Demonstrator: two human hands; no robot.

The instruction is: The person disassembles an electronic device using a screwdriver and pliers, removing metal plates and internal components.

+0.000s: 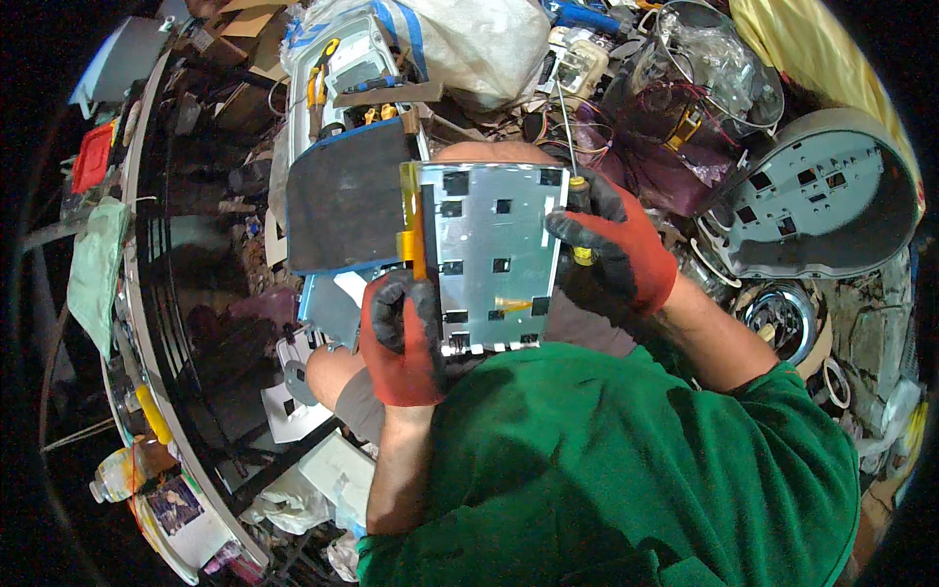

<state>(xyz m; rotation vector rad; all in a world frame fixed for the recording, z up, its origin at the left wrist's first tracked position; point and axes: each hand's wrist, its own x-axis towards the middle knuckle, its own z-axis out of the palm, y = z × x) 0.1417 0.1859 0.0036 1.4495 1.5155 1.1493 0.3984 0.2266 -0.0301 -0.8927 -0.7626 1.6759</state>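
A flat silvery panel (484, 254) with black tape patches is held upright in front of me. My left hand (403, 338), in a red and black glove, is closed on its lower left edge. A yellow-orange strip (411, 230) runs along that edge above the fingers. My right hand (616, 235), gloved the same way, is closed round a screwdriver (580, 217) with a black and yellow handle and its long shaft pointing up. The right thumb also presses the panel's right edge. Part of the handle is hidden by the fingers.
A dark sheet with blue edging (347, 201) lies left of the panel. Beyond it, hand tools sit in a pale tray (367, 59). At the right are a grey plastic housing (822, 191) and a clear bin (714, 59). A dark frame (161, 323) runs along the left.
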